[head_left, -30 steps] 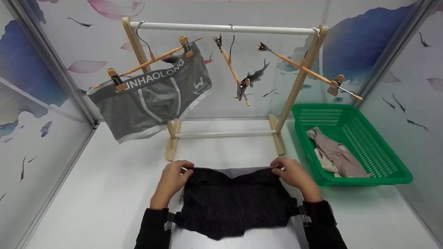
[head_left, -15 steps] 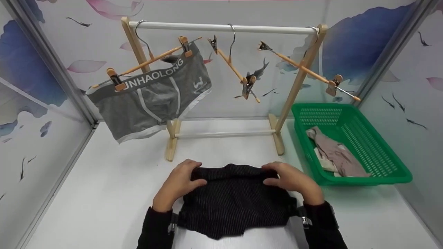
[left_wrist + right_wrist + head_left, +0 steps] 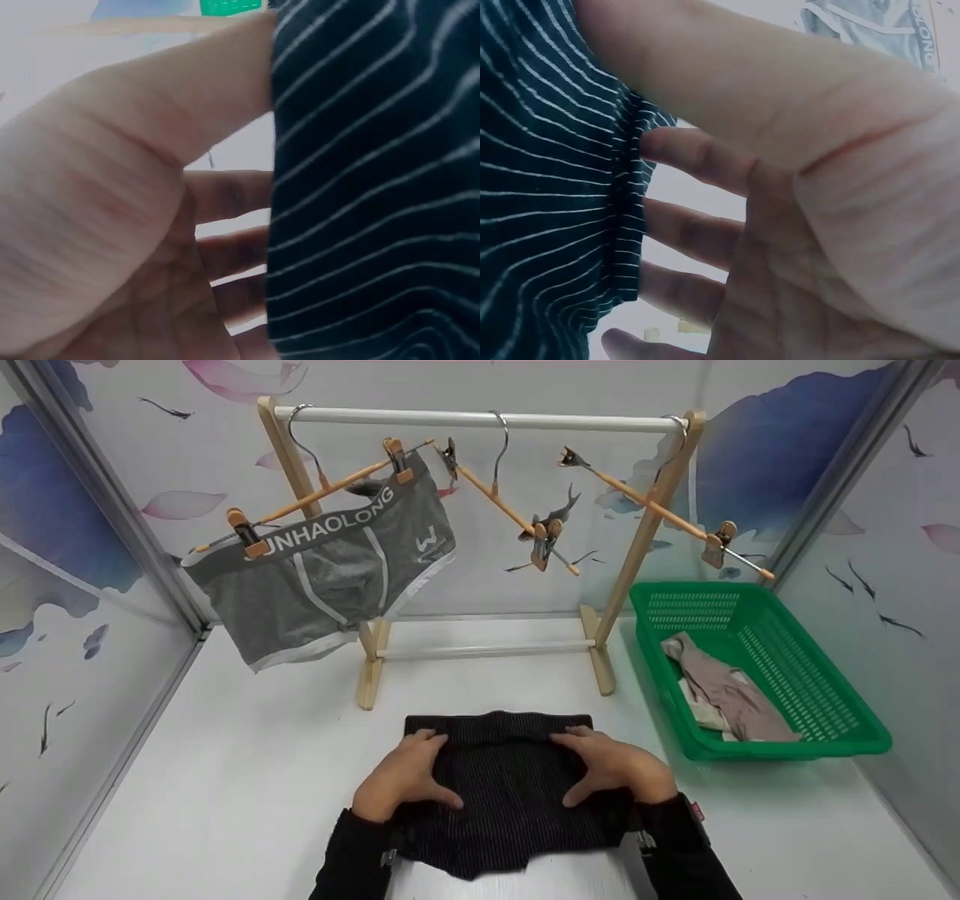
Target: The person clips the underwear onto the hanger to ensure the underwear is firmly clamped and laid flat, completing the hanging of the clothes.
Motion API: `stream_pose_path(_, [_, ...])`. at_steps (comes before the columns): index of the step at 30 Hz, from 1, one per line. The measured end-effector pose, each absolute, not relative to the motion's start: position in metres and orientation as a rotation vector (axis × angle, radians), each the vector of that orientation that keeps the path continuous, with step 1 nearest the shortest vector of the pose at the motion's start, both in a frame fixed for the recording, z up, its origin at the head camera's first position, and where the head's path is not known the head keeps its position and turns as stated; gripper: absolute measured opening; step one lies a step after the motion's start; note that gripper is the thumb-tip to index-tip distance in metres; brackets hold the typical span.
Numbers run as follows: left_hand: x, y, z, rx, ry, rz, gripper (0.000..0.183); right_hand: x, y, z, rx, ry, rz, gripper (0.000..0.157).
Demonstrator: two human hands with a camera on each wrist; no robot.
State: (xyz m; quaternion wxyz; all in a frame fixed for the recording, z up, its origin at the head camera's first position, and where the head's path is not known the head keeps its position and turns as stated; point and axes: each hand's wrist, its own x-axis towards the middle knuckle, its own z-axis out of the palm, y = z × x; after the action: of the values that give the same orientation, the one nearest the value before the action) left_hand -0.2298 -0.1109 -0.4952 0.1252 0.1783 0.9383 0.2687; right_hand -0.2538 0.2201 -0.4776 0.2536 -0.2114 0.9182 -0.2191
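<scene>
A pair of black pinstriped boxer briefs [image 3: 502,787] lies spread on the white table, waistband toward the rack. On its left part rests my left hand [image 3: 405,776], thumb spread apart from the fingers. My right hand [image 3: 619,765] lies likewise over the right part, fingertips near the waistband and thumb pointing inward. In the left wrist view the striped cloth [image 3: 375,187] hides the tips of thumb and fingers. The right wrist view shows the fingers [image 3: 697,229] spread along the cloth's edge.
A wooden rack with a white rail [image 3: 480,418] stands behind. Grey boxer briefs [image 3: 330,562] hang clipped to its left hanger; the middle hanger [image 3: 510,510] and right hanger [image 3: 645,502] carry bare clips. A green basket [image 3: 825,697] at right holds pinkish cloth [image 3: 724,690].
Both hands have let go of the waistband corners and slid toward the wearer over the cloth. The waistband now lies flat, its grey inside covered. The middle hanger has turned.
</scene>
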Motion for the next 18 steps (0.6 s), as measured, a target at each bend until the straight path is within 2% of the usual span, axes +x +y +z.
stream_pose_path(9, [-0.233, -0.112, -0.5, 0.554, 2.725, 0.789, 0.107, -0.252, 0.219, -0.484, -0.55, 2.524, -0.459, 0.121])
stream_pose_path(14, [-0.231, -0.111, -0.499, 0.561, 2.728, 0.781, 0.106, -0.25, 0.218, -0.483, -0.554, 2.579, -0.356, 0.126])
stream_pose_path(18, [-0.226, -0.108, -0.486, 0.535, 2.7, 0.791, 0.104, -0.248, 0.214, -0.478, -0.599, 2.629, -0.376, 0.125])
